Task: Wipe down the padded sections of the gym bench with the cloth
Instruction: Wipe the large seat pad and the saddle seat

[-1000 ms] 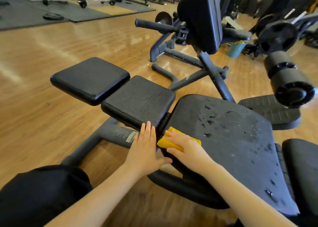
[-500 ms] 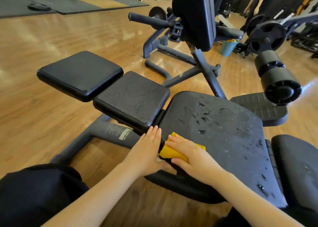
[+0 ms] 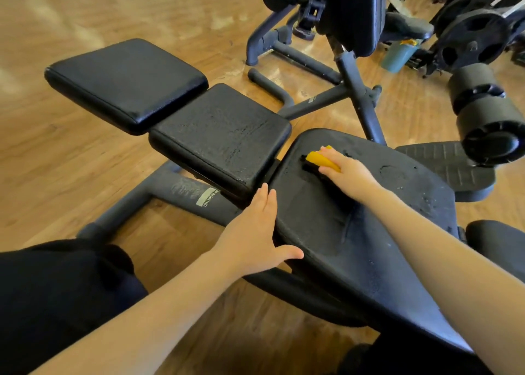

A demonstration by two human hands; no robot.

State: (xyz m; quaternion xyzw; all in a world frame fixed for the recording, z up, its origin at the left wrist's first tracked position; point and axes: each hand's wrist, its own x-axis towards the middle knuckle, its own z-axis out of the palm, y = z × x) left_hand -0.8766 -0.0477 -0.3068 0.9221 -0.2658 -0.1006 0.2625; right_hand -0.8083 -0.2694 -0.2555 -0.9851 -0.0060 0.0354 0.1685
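Observation:
A black gym bench fills the view, with a large worn seat pad [image 3: 377,232] in front of me and two smaller square pads to its left, the middle pad [image 3: 221,139] and the far pad [image 3: 125,82]. My right hand [image 3: 346,173] presses a folded yellow cloth [image 3: 321,158] flat against the far left part of the seat pad, fingers lying over it. My left hand [image 3: 255,232] rests with straight fingers on the near left edge of the seat pad, thumb spread. Wet streaks and droplets show on the seat pad.
The bench's grey frame tube [image 3: 181,190] with a warning label runs below the pads over a wooden floor. A black roller pad [image 3: 488,119] and footplate [image 3: 443,164] stand at right. Another machine with an upright pad [image 3: 355,11], a teal bucket [image 3: 397,53] and weight plates stand behind.
My right hand has slid the yellow cloth from the near left corner of the seat pad up toward its far end. The left hand stays on the pad's edge.

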